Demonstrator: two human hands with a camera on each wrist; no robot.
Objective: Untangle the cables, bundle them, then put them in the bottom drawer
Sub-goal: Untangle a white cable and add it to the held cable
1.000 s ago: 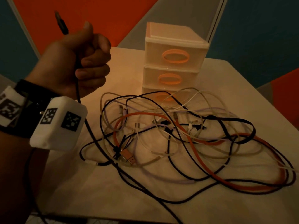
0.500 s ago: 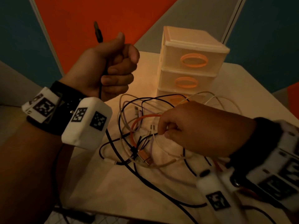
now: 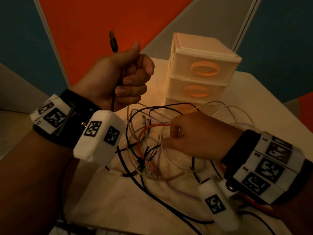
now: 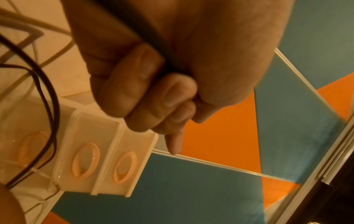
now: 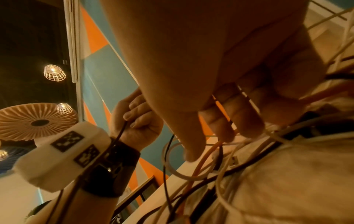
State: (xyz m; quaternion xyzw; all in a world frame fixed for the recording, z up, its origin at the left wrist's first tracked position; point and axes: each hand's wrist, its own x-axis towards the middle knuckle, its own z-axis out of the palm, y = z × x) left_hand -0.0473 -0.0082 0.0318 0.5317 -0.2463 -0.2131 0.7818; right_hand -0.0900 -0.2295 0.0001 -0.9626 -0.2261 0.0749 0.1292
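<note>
My left hand point(image 3: 133, 82) is raised in a fist around a black cable point(image 3: 113, 102), whose plug point(image 3: 113, 41) sticks up above the thumb. The left wrist view shows the fingers point(image 4: 153, 91) curled round that cable point(image 4: 149, 39). The cable runs down into a tangle of cables point(image 3: 147, 150) in black, white, lilac and orange on the table. My right hand point(image 3: 166, 141) is down in the tangle. Its thumb and fingers point(image 5: 220, 128) pinch strands there, an orange cable point(image 5: 203, 160) and a thin white one among them. The bottom drawer point(image 3: 183, 107) is closed, half hidden by loops.
A three-drawer plastic unit point(image 3: 203, 65) with orange ring handles stands at the back of the table, all drawers closed. A creased white cloth point(image 3: 118, 200) covers the table. Cable loops spread right under my right wrist. Orange and teal wall panels stand behind.
My right hand has come in from the right and settled into the middle of the tangle. My left hand has kept its grip on the raised black cable.
</note>
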